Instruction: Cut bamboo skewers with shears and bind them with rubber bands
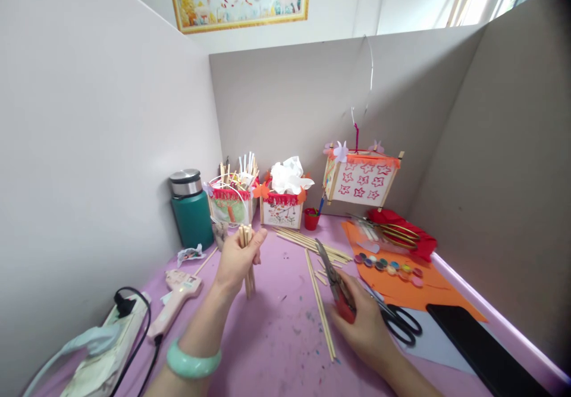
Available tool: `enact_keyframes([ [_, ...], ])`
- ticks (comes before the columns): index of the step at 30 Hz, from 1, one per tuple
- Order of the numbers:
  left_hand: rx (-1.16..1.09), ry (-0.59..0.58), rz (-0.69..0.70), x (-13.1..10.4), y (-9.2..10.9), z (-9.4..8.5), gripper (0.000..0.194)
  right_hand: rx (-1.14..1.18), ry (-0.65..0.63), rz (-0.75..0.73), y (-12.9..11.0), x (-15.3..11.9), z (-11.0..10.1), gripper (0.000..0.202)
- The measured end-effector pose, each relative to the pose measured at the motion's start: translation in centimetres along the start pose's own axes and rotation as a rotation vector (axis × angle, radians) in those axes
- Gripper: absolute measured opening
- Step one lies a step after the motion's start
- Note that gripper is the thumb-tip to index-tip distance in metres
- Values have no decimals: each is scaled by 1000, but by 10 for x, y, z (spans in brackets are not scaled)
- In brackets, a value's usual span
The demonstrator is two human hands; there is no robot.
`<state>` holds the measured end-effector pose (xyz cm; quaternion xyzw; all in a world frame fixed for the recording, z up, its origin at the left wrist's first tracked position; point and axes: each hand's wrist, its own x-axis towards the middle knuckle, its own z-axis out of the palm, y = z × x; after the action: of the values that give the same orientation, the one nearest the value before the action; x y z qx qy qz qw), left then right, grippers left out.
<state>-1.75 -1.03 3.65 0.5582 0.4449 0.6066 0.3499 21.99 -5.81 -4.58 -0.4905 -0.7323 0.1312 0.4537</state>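
My left hand (236, 261) is closed round a small bundle of wooden sticks (250, 281), held upright with the lower ends at or just above the purple tabletop. In my right hand (363, 320) is a pair of pruning shears (332, 275) with red handles, the blades pointing up and away from me. Beside the shears lie two long wooden sticks (320, 308) and several short cut pieces (320, 277). Farther back, more long wooden sticks (307, 242) are spread in a loose row.
At left stand a green thermos (191, 213), a pink glue gun (176, 302) and a power strip (98, 349). Decorated boxes (282, 214) and a hanging paper lantern (363, 180) are at the back. Paint pots (388, 266), black scissors (399, 323) and a black phone (477, 343) lie right.
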Motion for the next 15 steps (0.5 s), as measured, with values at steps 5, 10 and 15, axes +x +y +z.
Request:
enact_keyframes([
  [5, -61, -23, 22, 4, 5, 3, 41, 13, 3, -10, 0, 0, 0, 50],
  [10, -148, 2, -101, 4, 3, 7, 45, 16, 13, -10, -2, 0, -1, 49],
  [15, -146, 13, -102, 3, 5, 12, 46, 16, 41, -16, -4, 1, -1, 50],
])
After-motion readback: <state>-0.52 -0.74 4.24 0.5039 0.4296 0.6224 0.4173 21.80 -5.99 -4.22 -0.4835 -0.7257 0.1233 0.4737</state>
